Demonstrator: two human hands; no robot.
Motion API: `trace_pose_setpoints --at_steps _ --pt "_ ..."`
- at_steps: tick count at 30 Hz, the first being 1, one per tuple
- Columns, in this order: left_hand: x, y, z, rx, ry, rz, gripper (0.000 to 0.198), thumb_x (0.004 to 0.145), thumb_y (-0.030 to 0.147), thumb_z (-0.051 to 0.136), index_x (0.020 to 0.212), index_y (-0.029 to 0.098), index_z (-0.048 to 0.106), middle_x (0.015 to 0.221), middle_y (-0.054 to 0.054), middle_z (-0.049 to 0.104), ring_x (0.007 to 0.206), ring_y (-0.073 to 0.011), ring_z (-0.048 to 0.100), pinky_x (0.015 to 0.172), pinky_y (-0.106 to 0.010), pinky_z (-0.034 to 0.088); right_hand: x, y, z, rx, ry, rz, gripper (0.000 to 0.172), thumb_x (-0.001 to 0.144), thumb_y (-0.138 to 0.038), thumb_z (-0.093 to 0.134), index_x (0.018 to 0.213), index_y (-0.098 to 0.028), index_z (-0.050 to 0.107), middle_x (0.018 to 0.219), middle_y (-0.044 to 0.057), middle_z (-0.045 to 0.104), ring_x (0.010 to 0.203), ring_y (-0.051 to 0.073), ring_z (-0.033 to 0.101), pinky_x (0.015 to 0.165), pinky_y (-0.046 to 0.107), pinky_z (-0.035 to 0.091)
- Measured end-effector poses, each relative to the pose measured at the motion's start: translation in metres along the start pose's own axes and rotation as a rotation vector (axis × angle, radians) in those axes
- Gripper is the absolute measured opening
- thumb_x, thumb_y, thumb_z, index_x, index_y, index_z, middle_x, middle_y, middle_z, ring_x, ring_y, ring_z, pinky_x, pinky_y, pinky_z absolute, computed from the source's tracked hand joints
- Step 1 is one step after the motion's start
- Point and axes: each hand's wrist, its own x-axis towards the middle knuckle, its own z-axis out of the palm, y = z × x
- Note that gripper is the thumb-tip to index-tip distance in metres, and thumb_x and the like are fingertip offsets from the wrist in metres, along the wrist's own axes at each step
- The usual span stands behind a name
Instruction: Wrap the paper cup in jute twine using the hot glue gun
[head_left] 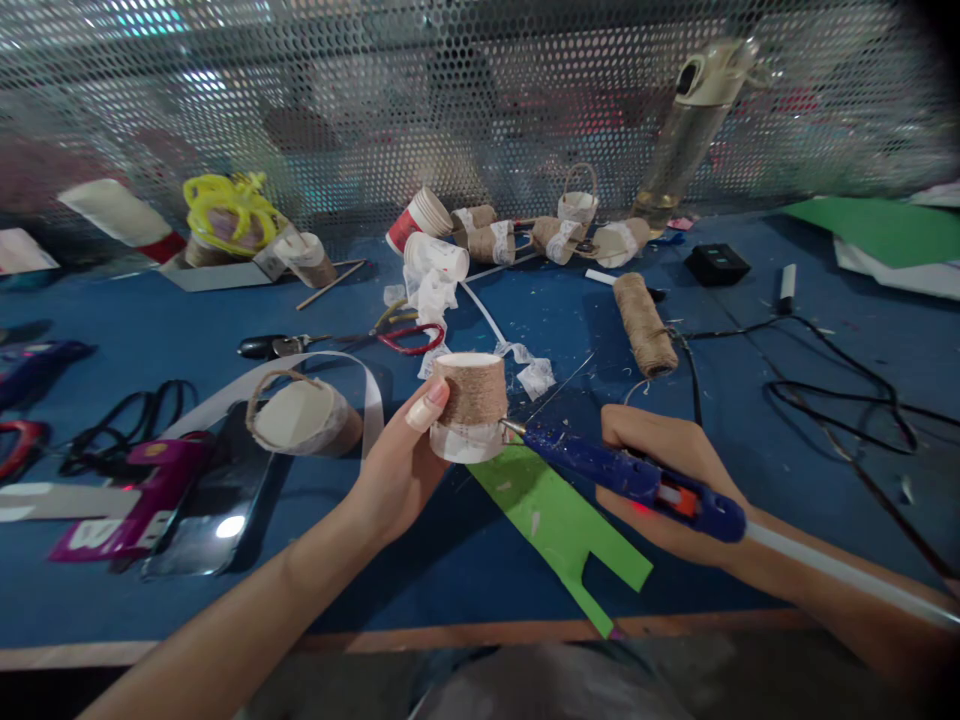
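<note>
My left hand (405,450) holds a small paper cup (470,405) by its left side. Brown twine is wound round the cup, and a white band shows below it. In my right hand (667,480) is a blue glue gun (622,475), with a white glue stick (847,570) running out of its back. The gun's metal tip is at the cup's right side, near the lower edge of the twine; whether it touches I cannot tell. Beneath the cup lies a cut piece of green foam or card (555,520).
A twine-handled cup (300,415), a phone (214,500) and a purple glue gun (150,490) lie to the left. Red-handled scissors (412,338), lace (431,295) and a twine spool (645,325) lie beyond. Black cable (847,375) loops at right; a perforated metal screen (480,110) stands behind.
</note>
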Motion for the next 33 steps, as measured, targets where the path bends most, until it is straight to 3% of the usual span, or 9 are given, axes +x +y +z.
trace_pose_setpoints --at_steps 6,10,14,17,20,23,26,33 --pt "0.0 0.001 -0.002 0.028 -0.026 0.001 0.043 0.093 0.053 0.066 0.125 0.024 0.074 0.114 -0.006 0.078 0.106 -0.0291 0.071 0.094 -0.042 0.057 0.002 0.002 -0.003 -0.046 0.026 0.058 0.03 0.077 -0.01 0.062 0.069 -0.023 0.037 0.066 -0.007 0.04 0.057 0.011 0.038 0.057 0.028 0.029" --pt "0.001 -0.001 -0.001 -0.001 -0.037 -0.005 0.038 0.093 0.051 0.067 0.12 0.026 0.075 0.116 -0.005 0.077 0.105 -0.0286 0.071 0.096 -0.044 0.056 0.002 0.002 -0.007 -0.031 0.065 0.097 0.028 0.079 -0.006 0.064 0.07 -0.023 0.043 0.064 -0.007 0.044 0.054 0.01 0.044 0.052 0.027 0.033" --pt "0.0 -0.002 0.002 0.007 -0.054 -0.028 0.038 0.091 0.05 0.07 0.117 0.023 0.076 0.111 -0.006 0.078 0.102 -0.0281 0.071 0.094 -0.043 0.056 0.001 0.002 -0.005 0.043 0.211 0.062 0.015 0.087 -0.015 0.07 0.088 -0.026 0.059 0.078 -0.004 0.061 0.063 0.014 0.058 0.061 0.029 0.048" --pt "-0.001 -0.003 0.005 0.034 -0.073 -0.049 0.041 0.089 0.049 0.072 0.12 0.021 0.074 0.11 -0.008 0.078 0.105 -0.0291 0.071 0.094 -0.041 0.054 0.0 0.006 0.003 0.067 0.216 0.04 0.035 0.084 -0.02 0.079 0.114 -0.031 0.063 0.092 -0.002 0.071 0.072 0.017 0.065 0.068 0.031 0.055" --pt "-0.002 -0.003 0.009 0.05 -0.095 -0.052 0.042 0.089 0.048 0.073 0.121 0.021 0.073 0.113 -0.009 0.077 0.108 -0.0306 0.07 0.092 -0.04 0.054 0.0 0.01 0.01 0.138 0.151 0.049 0.047 0.081 -0.016 0.083 0.12 -0.034 0.065 0.102 -0.001 0.076 0.082 0.019 0.072 0.072 0.031 0.06" --pt "-0.003 -0.003 0.011 0.057 -0.109 -0.059 0.043 0.088 0.049 0.074 0.121 0.021 0.073 0.116 -0.01 0.077 0.108 -0.0309 0.069 0.089 -0.039 0.054 0.0 0.011 0.016 0.263 0.104 0.098 0.037 0.081 -0.017 0.084 0.112 -0.033 0.069 0.105 -0.001 0.078 0.093 0.021 0.076 0.077 0.032 0.063" --pt "-0.002 -0.004 0.009 0.071 -0.099 -0.059 0.04 0.087 0.049 0.075 0.117 0.023 0.074 0.115 -0.008 0.077 0.105 -0.0279 0.07 0.084 -0.033 0.053 0.0 0.007 0.018 0.348 0.158 0.162 0.019 0.083 -0.021 0.084 0.092 -0.03 0.07 0.09 -0.004 0.077 0.08 0.016 0.076 0.072 0.029 0.063" --pt "0.0 -0.009 0.006 0.112 -0.046 -0.033 0.034 0.085 0.046 0.078 0.111 0.025 0.074 0.115 -0.006 0.075 0.111 -0.0279 0.068 0.09 -0.035 0.052 0.003 -0.003 0.012 0.274 0.25 0.212 0.015 0.082 -0.027 0.086 0.083 -0.028 0.07 0.083 -0.002 0.077 0.07 0.016 0.072 0.067 0.031 0.063"
